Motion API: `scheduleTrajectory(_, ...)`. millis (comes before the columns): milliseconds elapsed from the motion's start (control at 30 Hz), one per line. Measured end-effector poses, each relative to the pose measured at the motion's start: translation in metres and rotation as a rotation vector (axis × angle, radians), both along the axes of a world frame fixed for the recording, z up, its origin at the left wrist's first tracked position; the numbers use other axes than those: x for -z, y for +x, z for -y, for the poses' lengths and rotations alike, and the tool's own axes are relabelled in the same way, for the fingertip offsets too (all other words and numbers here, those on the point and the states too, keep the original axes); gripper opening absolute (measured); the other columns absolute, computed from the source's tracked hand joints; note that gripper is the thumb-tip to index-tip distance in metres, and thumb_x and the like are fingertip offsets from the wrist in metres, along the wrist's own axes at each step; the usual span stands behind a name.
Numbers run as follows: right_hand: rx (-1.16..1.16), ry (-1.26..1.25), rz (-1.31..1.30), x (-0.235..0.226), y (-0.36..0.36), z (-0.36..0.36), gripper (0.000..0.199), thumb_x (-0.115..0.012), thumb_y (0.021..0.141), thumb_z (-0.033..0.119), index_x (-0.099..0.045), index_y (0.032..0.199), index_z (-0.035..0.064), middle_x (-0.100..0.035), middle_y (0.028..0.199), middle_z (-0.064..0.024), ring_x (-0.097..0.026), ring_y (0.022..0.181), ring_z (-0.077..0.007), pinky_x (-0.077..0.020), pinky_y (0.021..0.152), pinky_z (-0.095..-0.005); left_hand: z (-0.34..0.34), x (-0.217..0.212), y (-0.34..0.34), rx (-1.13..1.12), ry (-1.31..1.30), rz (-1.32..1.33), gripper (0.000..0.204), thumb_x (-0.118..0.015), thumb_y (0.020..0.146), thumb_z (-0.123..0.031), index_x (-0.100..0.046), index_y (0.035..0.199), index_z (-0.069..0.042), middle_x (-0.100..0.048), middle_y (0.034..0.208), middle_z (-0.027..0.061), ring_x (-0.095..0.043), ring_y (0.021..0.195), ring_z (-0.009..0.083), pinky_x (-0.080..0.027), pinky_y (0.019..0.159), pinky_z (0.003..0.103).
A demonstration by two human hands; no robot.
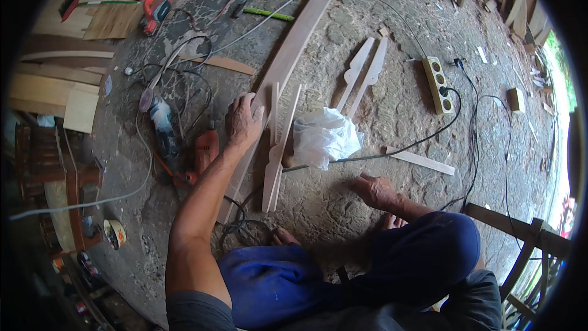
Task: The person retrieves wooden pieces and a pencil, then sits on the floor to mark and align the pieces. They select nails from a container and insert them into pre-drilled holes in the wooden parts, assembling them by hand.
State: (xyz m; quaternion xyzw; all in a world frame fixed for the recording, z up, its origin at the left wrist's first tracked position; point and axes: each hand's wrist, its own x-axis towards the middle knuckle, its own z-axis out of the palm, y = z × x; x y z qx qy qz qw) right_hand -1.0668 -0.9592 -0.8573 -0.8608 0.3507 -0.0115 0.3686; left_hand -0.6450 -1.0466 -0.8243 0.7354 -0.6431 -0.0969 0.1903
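Note:
My left hand (pixel 244 119) rests on the left edge of a long wooden plank (pixel 294 43), fingers loosely bent and nothing visibly gripped. Thin shaped wooden pieces (pixel 274 162), each with a rounded bump, lie along the plank's right side. My right hand (pixel 375 191) hovers low over the ground before my right knee, its fingers loosely curled and seemingly holding nothing. Between the hands sits a crumpled white plastic bag (pixel 326 138). Two more shaped pieces (pixel 366 73) stick out beyond it, their narrow ends reaching toward the bag.
An orange drill (pixel 206 147) and a blue-grey power tool (pixel 163 124) lie left of my arm among cables. Farther off are a red planer (pixel 157 11) and a green-handled hammer (pixel 267 14). A power strip (pixel 437 86), a wood strip (pixel 422 160) and a wooden frame (pixel 514 227) are at right.

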Motion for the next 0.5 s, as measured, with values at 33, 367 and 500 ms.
scheduleTrajectory(33, 0.025, 0.042, 0.009, 0.004, -0.001, -0.002, 0.02, -0.064, 0.097, 0.025, -0.061, 0.114, 0.0142, -0.063, 0.1, -0.0124, -0.068, 0.089, -0.0391, -0.0557, 0.072, -0.0503, -0.002, 0.007, 0.002, 0.056, -0.082, 0.063, 0.049, -0.064, 0.097, -0.028, -0.053, 0.139, -0.006, -0.053, 0.144, 0.0234, -0.051, 0.132, 0.0418, -0.042, 0.109, 0.05)
scheduleTrajectory(367, 0.475, 0.062, -0.093, -0.048, -0.063, -0.019, 0.038, -0.062, 0.099, 0.029, -0.055, 0.134, 0.0145, -0.062, 0.119, -0.0135, -0.065, 0.106, -0.0384, -0.0546, 0.086, -0.0489, -0.013, 0.062, 0.001, 0.06, 0.021, 0.085, 0.053, -0.044, 0.106, -0.023, -0.039, 0.155, -0.006, -0.038, 0.159, 0.0261, -0.038, 0.145, 0.044, -0.03, 0.12, 0.053)
scheduleTrajectory(500, 1.01, -0.066, 0.049, -0.134, -0.126, -0.039, 0.038, -0.065, 0.097, 0.032, -0.063, 0.127, 0.009, -0.068, 0.106, -0.0157, -0.07, 0.093, -0.0295, -0.0555, 0.08, -0.041, -0.002, 0.045, -0.023, 0.134, -0.041, 0.036, 0.06, -0.045, 0.106, -0.03, -0.032, 0.159, -0.006, -0.035, 0.162, 0.0235, -0.034, 0.148, 0.0451, -0.025, 0.122, 0.057)
